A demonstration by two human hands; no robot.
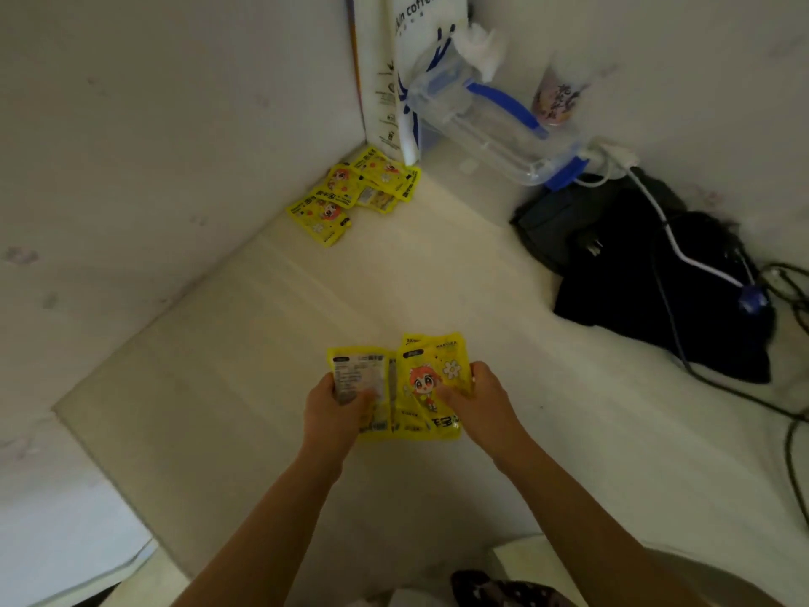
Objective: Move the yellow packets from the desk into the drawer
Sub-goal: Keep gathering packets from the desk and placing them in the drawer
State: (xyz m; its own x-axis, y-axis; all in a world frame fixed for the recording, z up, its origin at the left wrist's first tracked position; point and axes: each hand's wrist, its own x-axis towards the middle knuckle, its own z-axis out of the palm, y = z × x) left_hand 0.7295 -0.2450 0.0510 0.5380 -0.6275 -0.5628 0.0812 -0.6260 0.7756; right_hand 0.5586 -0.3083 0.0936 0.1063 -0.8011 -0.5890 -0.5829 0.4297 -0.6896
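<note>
Presently: fingers of the left hand (335, 403) curled round the left edge of a held bundle of yellow packets (405, 387); fingers of the right hand (475, 398) pinching the bundle's right side, thumb laid across the printed face. Held bundle: lower centre of the frame, above the pale desk (262, 365), whether lifted clear or resting on it cannot be told; several packets fanned and overlapping, long axes running roughly up the frame, away from the wrists. Appearance: glossy yellow sachets; the right-hand one shows a cartoon figure with orange hair and a white flower, the left-hand one shows its back with a white label of small print. Second lot: loose packets (350, 190), same yellow print, lying flat and overlapping in the desk's far corner, upper centre-left of the frame, against the white wall, well apart from both hands and up-left of them; left hand judged the nearer. Drawer: not identifiable in view, so the direction of the deposit cannot be told. Other contents: white coffee bag (411, 37) standing in the corner behind the loose packets; clear plastic container with blue clips (490, 124) to its right; dark cloth (656, 265) with cables at right.
</note>
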